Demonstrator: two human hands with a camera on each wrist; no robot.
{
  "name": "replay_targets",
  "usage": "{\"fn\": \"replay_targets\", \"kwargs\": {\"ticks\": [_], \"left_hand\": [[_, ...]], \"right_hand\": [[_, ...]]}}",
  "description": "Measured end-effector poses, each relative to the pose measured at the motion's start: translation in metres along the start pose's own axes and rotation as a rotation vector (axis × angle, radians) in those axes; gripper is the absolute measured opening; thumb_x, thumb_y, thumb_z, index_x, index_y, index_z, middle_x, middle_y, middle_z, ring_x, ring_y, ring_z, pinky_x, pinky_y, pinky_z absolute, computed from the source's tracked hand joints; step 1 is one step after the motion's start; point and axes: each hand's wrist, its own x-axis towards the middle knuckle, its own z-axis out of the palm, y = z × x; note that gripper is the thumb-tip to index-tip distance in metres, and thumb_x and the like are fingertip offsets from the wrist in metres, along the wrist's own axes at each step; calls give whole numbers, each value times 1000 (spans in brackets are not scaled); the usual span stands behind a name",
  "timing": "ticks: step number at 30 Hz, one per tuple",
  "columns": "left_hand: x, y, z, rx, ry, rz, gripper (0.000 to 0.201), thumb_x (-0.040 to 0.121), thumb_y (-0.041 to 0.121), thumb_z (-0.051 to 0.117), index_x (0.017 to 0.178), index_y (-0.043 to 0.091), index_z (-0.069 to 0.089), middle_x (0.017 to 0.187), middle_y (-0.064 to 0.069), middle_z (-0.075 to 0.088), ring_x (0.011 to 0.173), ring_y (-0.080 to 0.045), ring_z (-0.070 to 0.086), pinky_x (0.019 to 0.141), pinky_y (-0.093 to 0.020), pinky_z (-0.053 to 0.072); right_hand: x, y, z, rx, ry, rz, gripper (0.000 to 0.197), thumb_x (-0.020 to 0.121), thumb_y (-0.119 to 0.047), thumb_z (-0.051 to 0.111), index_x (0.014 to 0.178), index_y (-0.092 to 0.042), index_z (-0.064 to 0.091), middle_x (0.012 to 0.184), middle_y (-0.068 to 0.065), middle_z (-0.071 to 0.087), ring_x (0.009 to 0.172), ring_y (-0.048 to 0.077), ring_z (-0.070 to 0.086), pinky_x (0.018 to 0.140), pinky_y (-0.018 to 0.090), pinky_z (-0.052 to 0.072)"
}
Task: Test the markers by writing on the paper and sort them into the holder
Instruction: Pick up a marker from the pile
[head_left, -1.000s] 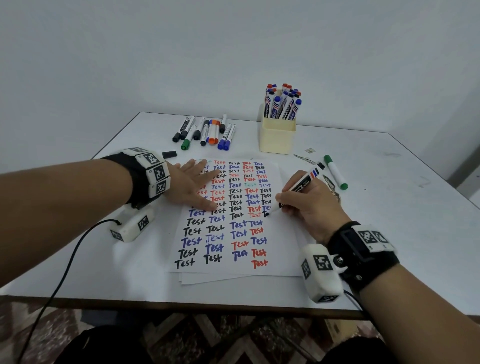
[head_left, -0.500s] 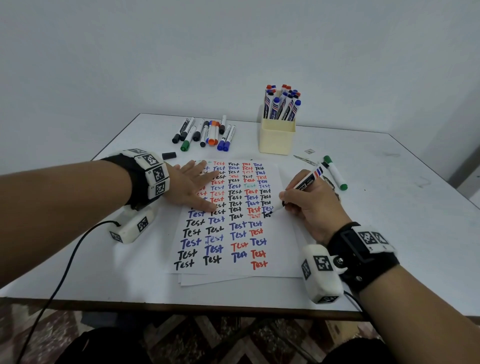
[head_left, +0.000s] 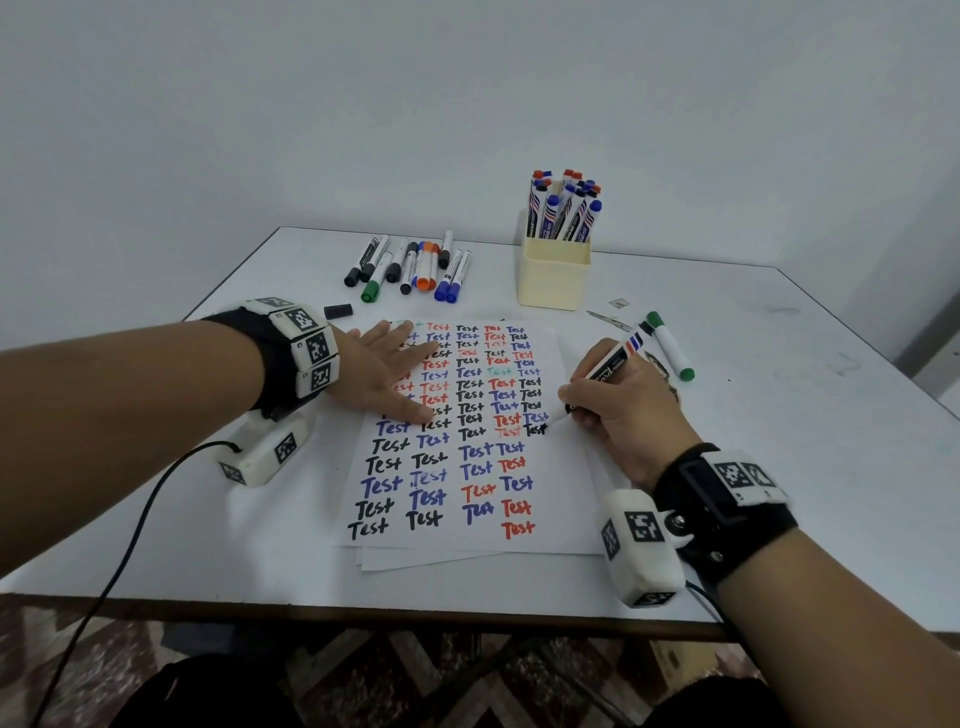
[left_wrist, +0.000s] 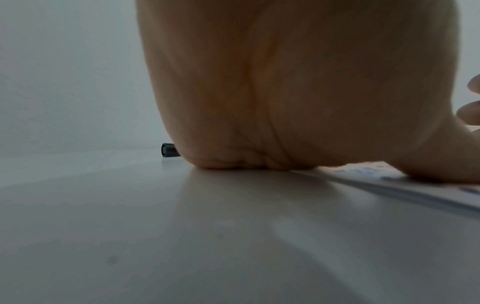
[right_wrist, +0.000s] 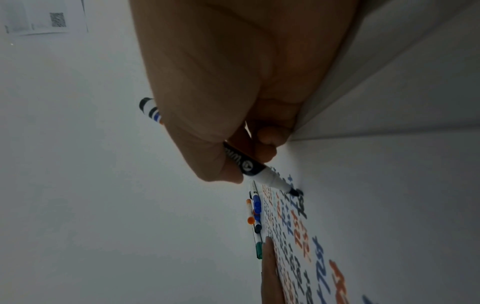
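Note:
White paper (head_left: 561, 493) covered in rows of the word "Test" in black, blue and red lies mid-table. My left hand (head_left: 387, 371) lies flat on its upper left part, fingers straight. My right hand (head_left: 618, 405) grips an uncapped black marker (head_left: 610, 366), its tip on the paper at a fresh black "Test" at the right edge. In the right wrist view the marker (right_wrist: 259, 167) tip touches the paper (right_wrist: 389, 205). The cream holder (head_left: 555, 278) at the back is full of upright capped markers. Several loose markers (head_left: 410, 265) lie at the back left.
A black cap (head_left: 338, 311) lies near my left wrist, also seen in the left wrist view as the cap (left_wrist: 169, 150). A green-capped marker (head_left: 670, 345) lies right of the paper. A cable (head_left: 130, 540) runs off the front left table edge.
My right hand has slid a little to the right while writing, and a new black "Test" now stands at the paper's right edge. The left hand stayed put.

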Motion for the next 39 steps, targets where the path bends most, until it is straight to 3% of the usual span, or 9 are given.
{"fn": "replay_targets", "kwargs": {"ticks": [6,14,22,28,30,33,35,37,39], "left_hand": [[1,0,1,-2,14,-10,122,56,105,21,149,43,-29,161,-3,-31,151,-30,-20,123,-55,0],[4,0,2,-22,26,-21,121,58,102,25,149,44,-28,162,-1,-31,151,-27,-21,123,-53,-1],[-2,5,0,-32,47,-11,112,72,92,34,153,39,-22,163,-4,-28,152,-30,-18,123,-55,0],[4,3,4,-125,97,-2,122,60,96,41,154,43,-15,165,0,-22,152,-28,-15,122,-54,-1],[1,1,3,-193,114,3,121,59,93,49,155,45,-7,166,3,-17,153,-24,-11,123,-52,2],[-9,-5,-11,-259,150,55,99,78,78,57,157,42,12,167,4,0,153,-19,6,121,-46,11],[-10,-17,-18,-277,287,56,77,84,73,55,150,37,40,159,4,32,145,-17,29,121,-44,23],[-7,-34,-20,-304,514,-11,61,82,74,56,128,35,62,134,9,58,125,-12,51,110,-44,41],[-2,-53,-19,-267,606,-151,48,86,64,60,122,34,64,126,8,61,118,-15,54,102,-44,45]], "right_hand": [[14,-15,-1,266,49,95,29,90,6,66,74,-15,54,65,4,58,57,16,52,51,22,42],[51,-67,16,439,11,16,6,94,-4,70,92,-7,65,79,8,65,65,17,62,59,22,52],[70,-25,40,811,38,208,3,95,4,60,96,4,63,83,18,67,74,26,71,74,30,64],[72,0,39,827,29,279,11,97,0,58,105,5,64,91,23,70,79,32,75,70,32,64],[74,2,40,766,15,292,11,97,1,59,104,6,67,92,21,70,81,32,74,68,30,63],[77,3,43,688,9,291,12,98,2,59,104,5,69,91,20,73,82,29,74,70,29,63],[78,2,45,658,21,264,12,97,4,60,105,1,69,94,21,72,85,30,72,72,30,64],[80,3,47,657,33,233,13,96,7,60,101,-3,67,93,22,70,84,30,73,74,32,65],[79,3,47,680,31,223,12,95,9,61,97,-2,65,93,25,69,81,31,75,75,33,65]]}}
